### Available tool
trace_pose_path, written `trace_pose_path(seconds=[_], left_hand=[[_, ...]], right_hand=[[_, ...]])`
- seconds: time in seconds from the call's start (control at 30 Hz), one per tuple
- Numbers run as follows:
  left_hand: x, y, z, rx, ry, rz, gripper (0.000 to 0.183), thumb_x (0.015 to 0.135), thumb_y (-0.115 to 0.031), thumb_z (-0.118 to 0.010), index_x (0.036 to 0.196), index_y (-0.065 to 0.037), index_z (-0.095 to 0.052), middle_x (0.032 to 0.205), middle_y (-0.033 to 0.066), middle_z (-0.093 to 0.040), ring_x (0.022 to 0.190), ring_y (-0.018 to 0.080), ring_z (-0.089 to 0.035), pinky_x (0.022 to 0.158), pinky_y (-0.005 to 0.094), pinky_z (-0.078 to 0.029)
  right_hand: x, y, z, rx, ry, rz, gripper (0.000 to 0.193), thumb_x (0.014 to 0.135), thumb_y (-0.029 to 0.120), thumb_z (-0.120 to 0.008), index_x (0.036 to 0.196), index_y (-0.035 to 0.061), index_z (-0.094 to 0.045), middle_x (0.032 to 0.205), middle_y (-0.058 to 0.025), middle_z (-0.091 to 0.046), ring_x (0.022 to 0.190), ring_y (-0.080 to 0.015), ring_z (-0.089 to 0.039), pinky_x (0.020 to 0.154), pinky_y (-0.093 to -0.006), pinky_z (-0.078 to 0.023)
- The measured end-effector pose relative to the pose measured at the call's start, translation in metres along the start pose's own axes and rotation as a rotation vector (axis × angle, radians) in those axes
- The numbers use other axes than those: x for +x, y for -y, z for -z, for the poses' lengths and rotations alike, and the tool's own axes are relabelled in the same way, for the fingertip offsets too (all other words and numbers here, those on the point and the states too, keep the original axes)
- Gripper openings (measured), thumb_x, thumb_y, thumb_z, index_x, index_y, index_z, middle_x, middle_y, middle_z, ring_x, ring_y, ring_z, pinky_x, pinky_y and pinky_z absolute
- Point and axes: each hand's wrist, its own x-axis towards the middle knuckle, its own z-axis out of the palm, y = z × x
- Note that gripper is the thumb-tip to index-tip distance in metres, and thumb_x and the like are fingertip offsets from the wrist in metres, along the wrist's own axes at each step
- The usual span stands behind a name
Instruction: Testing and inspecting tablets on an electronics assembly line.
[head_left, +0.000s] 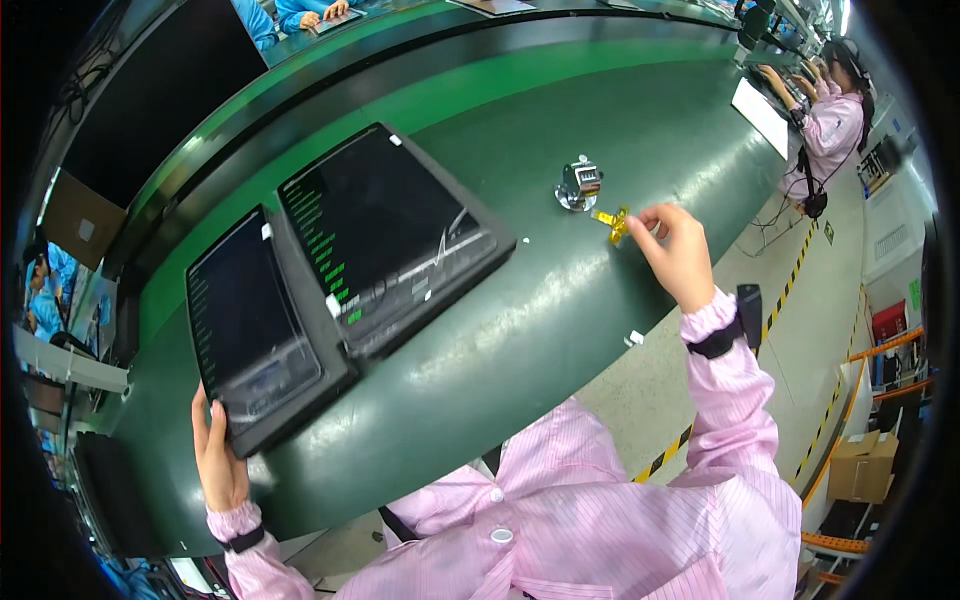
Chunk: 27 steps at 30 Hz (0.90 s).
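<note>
My left hand [220, 464] is at the near left corner of a black tray [292, 414], thumb against its edge and fingers along the side. In this tray lies a flat dark screen panel [243, 310] with green text lit on it. A second dark screen panel [375, 215] sits in another black tray [487, 222], close on the right. Over the table's right part, my right hand [676, 252] pinches a small shiny yellow piece of tape or film [617, 224] between thumb and fingers. Just beyond it stands a silver hand tally counter [580, 183] on a round base.
The green table [480, 350] curves across, with a raised ledge [480, 95] along its far side. A white sheet [760, 118] lies at the far right, near a co-worker in pink [835, 120]. A small white scrap [634, 339] is at the near table edge.
</note>
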Motion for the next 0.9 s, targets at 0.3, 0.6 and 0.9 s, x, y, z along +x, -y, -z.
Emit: trace_pose_path(seconds=[0.3, 0.6, 0.9], left_hand=[[-0.074, 0.016, 0.034, 0.213, -0.112, -0.048, 0.046, 0.102, -0.013, -0.051, 0.145, -0.002, -0.043, 0.138, 0.0120, -0.055, 0.125, 0.0191, -0.051, 0.109, 0.0318, -0.034], [-0.074, -0.022, -0.065, 1.219, -0.341, -0.737, 0.054, 0.089, -0.025, -0.066, 0.137, -0.005, -0.053, 0.139, 0.0196, -0.050, 0.129, 0.0381, -0.047, 0.109, 0.0468, -0.034], [-0.069, 0.028, -0.207, 1.218, 0.533, -0.941, 0.065, 0.078, -0.030, -0.076, 0.133, -0.003, -0.054, 0.141, 0.0201, -0.048, 0.136, 0.0351, -0.043, 0.114, 0.0549, -0.027]], right_hand=[[0.033, -0.034, -0.031, -0.036, 0.045, -0.310, 0.030, 0.078, 0.028, -0.080, 0.079, -0.0010, -0.070, 0.071, -0.0125, -0.069, 0.064, -0.0236, -0.067, 0.062, -0.0346, -0.053], [0.022, -0.061, -0.027, 0.521, 0.010, -0.338, 0.023, 0.086, 0.018, -0.077, 0.092, -0.0040, -0.073, 0.079, 0.0001, -0.068, 0.070, -0.0050, -0.057, 0.064, -0.0194, -0.043], [0.012, -0.034, -0.013, 0.719, -0.138, -0.201, 0.019, 0.090, 0.015, -0.073, 0.094, -0.0032, -0.068, 0.085, -0.0048, -0.069, 0.082, -0.0086, -0.062, 0.073, -0.0207, -0.046]])
